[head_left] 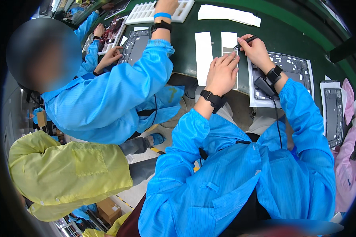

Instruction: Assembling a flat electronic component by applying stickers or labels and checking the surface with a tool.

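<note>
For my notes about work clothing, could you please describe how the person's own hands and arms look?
The left hand and right hand are bare, without gloves. The shiny blue sleeves show fine lines and gathered cuffs. Each wrist wears a black band. Beside the right one is a black block, with a thin black cable running down.

Worktop: dark green, smooth-surfaced worktop (182,49) across the upper view
Far edge: long, brighter green rail (292,19) behind it
Floor: pale grey floor (137,192) with yellow-and-black striped tape (124,202)
Lower left: brown, rectangular cardboard box (108,209)
Light: bright, whitish
</note>
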A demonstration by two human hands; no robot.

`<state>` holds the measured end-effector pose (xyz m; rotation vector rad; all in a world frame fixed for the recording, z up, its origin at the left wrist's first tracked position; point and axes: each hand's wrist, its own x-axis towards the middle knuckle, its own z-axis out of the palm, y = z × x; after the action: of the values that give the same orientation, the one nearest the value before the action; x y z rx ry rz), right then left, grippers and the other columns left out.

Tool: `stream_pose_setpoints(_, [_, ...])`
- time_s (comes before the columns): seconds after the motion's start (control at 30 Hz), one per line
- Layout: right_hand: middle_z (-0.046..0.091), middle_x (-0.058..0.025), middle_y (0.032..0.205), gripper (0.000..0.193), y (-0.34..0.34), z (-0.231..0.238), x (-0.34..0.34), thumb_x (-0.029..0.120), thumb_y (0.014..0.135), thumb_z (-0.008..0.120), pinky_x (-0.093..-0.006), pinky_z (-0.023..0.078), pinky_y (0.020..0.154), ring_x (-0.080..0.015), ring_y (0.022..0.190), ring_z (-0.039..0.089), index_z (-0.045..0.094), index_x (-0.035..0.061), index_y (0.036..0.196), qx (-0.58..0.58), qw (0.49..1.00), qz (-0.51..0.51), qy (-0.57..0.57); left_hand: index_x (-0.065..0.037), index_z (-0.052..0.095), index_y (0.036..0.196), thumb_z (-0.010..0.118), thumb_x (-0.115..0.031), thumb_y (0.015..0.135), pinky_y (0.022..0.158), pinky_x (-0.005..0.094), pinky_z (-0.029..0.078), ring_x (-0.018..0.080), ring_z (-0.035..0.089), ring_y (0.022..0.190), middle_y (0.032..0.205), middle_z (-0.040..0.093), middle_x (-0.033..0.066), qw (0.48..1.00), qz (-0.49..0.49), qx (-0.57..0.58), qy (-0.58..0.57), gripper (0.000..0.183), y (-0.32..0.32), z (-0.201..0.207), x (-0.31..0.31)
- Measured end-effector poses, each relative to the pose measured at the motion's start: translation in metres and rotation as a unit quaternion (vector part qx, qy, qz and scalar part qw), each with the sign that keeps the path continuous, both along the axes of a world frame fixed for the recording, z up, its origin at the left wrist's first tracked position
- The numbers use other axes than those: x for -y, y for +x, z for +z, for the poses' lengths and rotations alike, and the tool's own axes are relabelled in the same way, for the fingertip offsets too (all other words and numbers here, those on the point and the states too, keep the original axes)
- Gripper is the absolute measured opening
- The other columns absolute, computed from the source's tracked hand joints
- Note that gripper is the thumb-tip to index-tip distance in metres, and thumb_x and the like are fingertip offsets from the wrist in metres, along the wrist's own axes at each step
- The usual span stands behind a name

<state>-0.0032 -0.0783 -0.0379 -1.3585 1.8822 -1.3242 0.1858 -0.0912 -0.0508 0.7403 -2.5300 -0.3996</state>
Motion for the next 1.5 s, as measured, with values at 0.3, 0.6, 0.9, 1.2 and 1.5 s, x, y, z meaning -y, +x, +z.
stream_pose_setpoints(0.3, [0.063,-0.0039,0.068,0.023,-0.006,-0.004,0.001,0.017,0.093,0.06,-0.0211,0.044,0.051,-0.0076,0.056,0.057,0.064,-0.0033,0.103,0.171,0.981,-0.006,-0.096,-0.011,0.057,0.127,0.056,-0.017,0.088,0.105,0.0428,0.034,0.0285,0.047,0.124,0.136,0.053,0.0068,1.0,-0.013,-0.013,-0.007,0.039,0.0,0.002,-0.002])
stream_pose_setpoints(0.6, [0.062,-0.0022,0.067,0.024,-0.105,0.061,-0.087,0.021,0.094,0.061,-0.0166,0.035,0.045,-0.0031,0.052,0.051,0.066,0.0007,0.104,0.185,0.975,-0.035,-0.12,-0.007,0.062,0.119,0.061,-0.023,0.085,0.099,0.042,0.041,0.0333,0.052,0.114,0.129,0.056,0.0106,0.997,-0.033,0.017,0.071,0.038,-0.004,0.013,0.016])
stream_pose_setpoints(0.9, [0.062,0.0012,0.068,0.024,-0.223,0.045,-0.216,0.028,0.093,0.062,-0.0144,0.031,0.044,0.0007,0.05,0.047,0.064,0.0053,0.101,0.084,0.991,-0.095,0.044,-0.004,0.066,0.097,0.058,-0.029,0.088,0.102,0.0552,0.035,0.0326,0.061,0.102,0.103,0.063,0.015,0.972,0.007,0.225,-0.07,0.028,-0.035,0.068,0.005])
stream_pose_setpoints(1.2, [0.061,-0.0018,0.07,0.021,-0.225,0.031,-0.211,0.023,0.095,0.059,-0.017,0.036,0.047,-0.0031,0.053,0.051,0.063,0.0022,0.098,0.062,0.997,-0.034,0.031,0.001,0.059,0.108,0.059,-0.017,0.085,0.087,0.043,0.051,0.0353,0.06,0.103,0.117,0.057,0.0186,0.971,-0.224,0.043,0.07,0.029,-0.177,0.072,-0.094])
stream_pose_setpoints(1.5, [0.061,-0.002,0.073,0.019,-0.231,0.022,-0.215,0.02,0.094,0.059,-0.0181,0.041,0.049,-0.0048,0.056,0.053,0.062,0.0012,0.097,0.087,0.996,-0.004,0.025,0.001,0.052,0.121,0.062,-0.02,0.084,0.091,0.0407,0.05,0.0308,0.055,0.116,0.133,0.05,0.0161,0.961,-0.24,0.137,0.013,0.043,-0.212,0.053,-0.105])
